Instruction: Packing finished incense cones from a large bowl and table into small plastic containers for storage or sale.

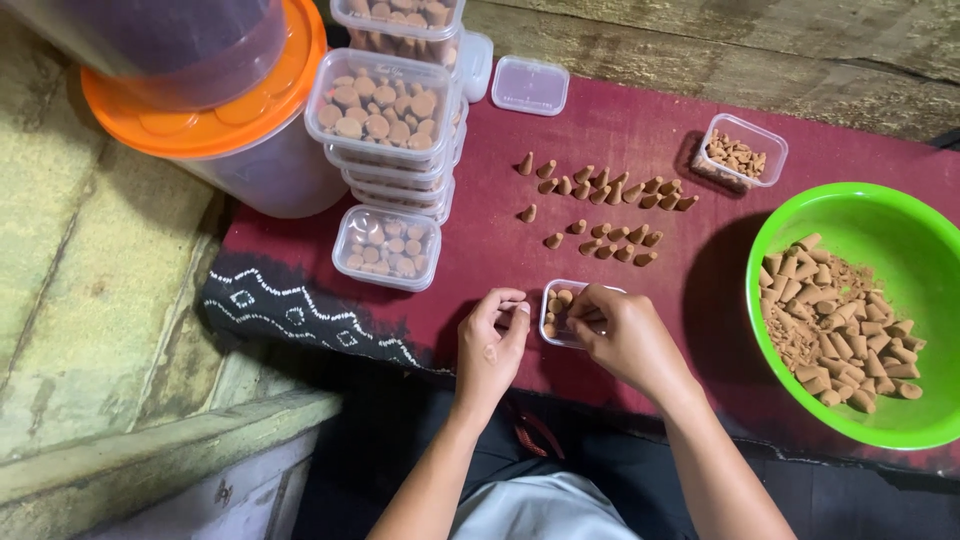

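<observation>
Fingertips of right hand (622,335) pinched on brown cones inside small clear box (562,312), at red cloth's (480,230) near edge. Left hand (490,345) fingers curled together beside box, contact unclear. Loose cones (605,205) beyond; green bowl (900,215) right; bare cloth between.

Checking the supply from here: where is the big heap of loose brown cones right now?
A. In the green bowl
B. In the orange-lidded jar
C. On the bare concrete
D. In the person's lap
A: the green bowl at the right holds the heaped brown cones.
</observation>
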